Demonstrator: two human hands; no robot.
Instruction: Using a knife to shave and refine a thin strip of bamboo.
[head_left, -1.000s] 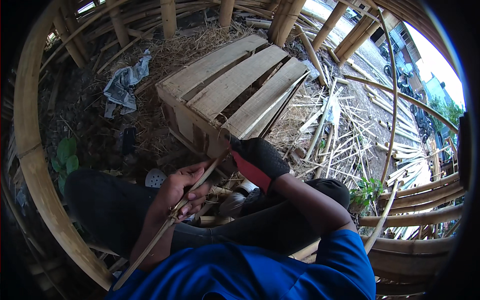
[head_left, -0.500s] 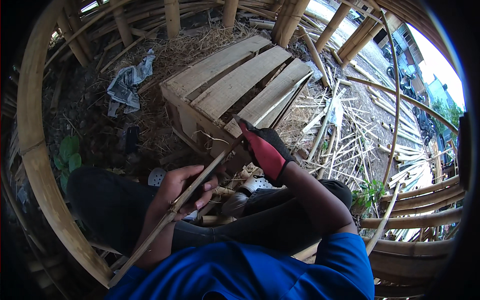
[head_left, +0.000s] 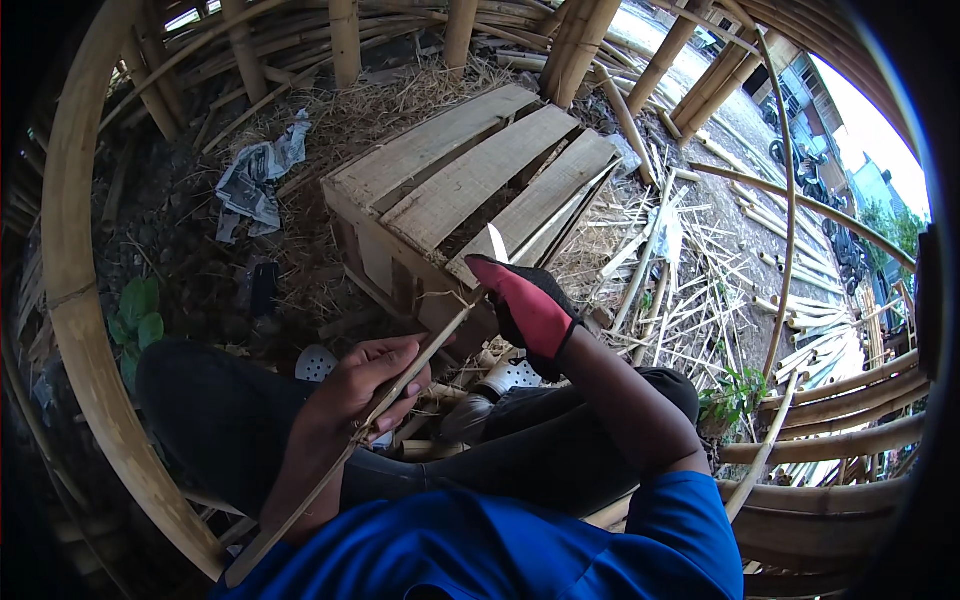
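Note:
My left hand (head_left: 362, 378), bare, is closed around a long thin bamboo strip (head_left: 437, 345). The strip slants from my blue shirt at the lower left up to its far end beside my other hand, with a frayed node just below my left fingers. My right hand (head_left: 530, 308) wears a red and black glove and is closed on a knife (head_left: 497, 243). Its pale blade sticks up past the thumb; the glove hides the handle. A thin curled shaving hangs by the strip's far end. Just beyond both hands stands a slatted wooden crate (head_left: 480, 175).
Bamboo poles (head_left: 345, 45) fence the far side, and a bent bamboo bar (head_left: 85, 330) curves along my left. Split bamboo pieces (head_left: 690, 300) litter the ground at right. A crumpled sheet (head_left: 255, 180) lies left of the crate. White perforated clogs (head_left: 512, 375) show below the crate.
The knife blade has turned upward and now catches the light, where it was dark and low along the strip. My left hand and the strip have shifted slightly right.

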